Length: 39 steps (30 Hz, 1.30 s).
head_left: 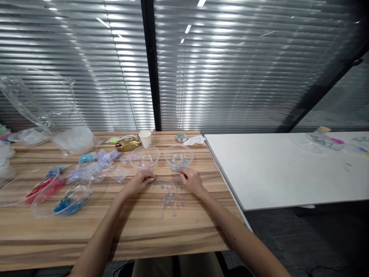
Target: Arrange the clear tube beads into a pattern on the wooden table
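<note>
My left hand (140,182) rests on the wooden table in front of a clear bowl (144,158), its fingers curled together. Across from it, my right hand (191,180) has its thumb and fingers pinched at the near rim of a second clear bowl (178,156), which has small bluish pieces in its bottom. What either hand holds, if anything, is too small to make out. Between my wrists lies a loose scatter of small, pale and bluish pieces (170,197).
Behind the bowls stand a white paper cup (145,138), a gold packet (128,143), a round lid (181,137) and a tissue (195,140). Bowls with red (44,189) and blue material (70,200) and small bags (100,163) lie left. A white table (276,169) adjoins at right.
</note>
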Motion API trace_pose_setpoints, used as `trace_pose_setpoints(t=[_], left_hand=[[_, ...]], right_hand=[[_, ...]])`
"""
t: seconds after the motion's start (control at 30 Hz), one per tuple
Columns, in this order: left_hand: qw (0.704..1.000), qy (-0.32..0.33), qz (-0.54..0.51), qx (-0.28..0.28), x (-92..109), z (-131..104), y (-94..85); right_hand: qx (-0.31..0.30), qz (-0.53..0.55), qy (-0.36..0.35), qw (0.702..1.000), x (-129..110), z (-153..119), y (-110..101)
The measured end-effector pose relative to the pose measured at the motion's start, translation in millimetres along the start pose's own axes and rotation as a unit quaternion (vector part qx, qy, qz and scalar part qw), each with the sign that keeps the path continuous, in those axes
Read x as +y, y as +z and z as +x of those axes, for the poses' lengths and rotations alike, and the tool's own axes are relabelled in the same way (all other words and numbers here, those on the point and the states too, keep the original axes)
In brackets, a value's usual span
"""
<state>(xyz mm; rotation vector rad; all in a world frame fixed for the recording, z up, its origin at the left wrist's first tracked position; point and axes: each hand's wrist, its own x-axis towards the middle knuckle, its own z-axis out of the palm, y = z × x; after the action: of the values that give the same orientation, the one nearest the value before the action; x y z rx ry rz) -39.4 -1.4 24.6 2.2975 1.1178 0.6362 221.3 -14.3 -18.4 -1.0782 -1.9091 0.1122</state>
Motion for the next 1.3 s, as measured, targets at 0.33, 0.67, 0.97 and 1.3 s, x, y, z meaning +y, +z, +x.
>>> trace_pose_setpoints(t=[0.33, 0.67, 0.97, 1.3], left_hand=[[0.999, -0.033, -0.007, -0.028, 17.5, 1.1, 8.2], [0.992, -0.079, -0.047, -0.082, -4.8, -6.4, -15.0], [0.990, -0.103, -0.052, -0.087, -0.8, -5.6, -13.4], [0.992, -0.099, -0.037, -0.071, 3.0, -5.4, -13.5]], right_hand=[[0.007, 0.006, 0.007, 1.000, -2.8, 0.1, -0.8], [-0.016, -0.007, 0.029, 0.999, -3.6, 0.1, -1.2], [-0.026, -0.006, 0.031, 0.999, -3.6, 0.4, -0.4], [-0.037, -0.006, 0.027, 0.999, -2.2, 0.4, -0.7]])
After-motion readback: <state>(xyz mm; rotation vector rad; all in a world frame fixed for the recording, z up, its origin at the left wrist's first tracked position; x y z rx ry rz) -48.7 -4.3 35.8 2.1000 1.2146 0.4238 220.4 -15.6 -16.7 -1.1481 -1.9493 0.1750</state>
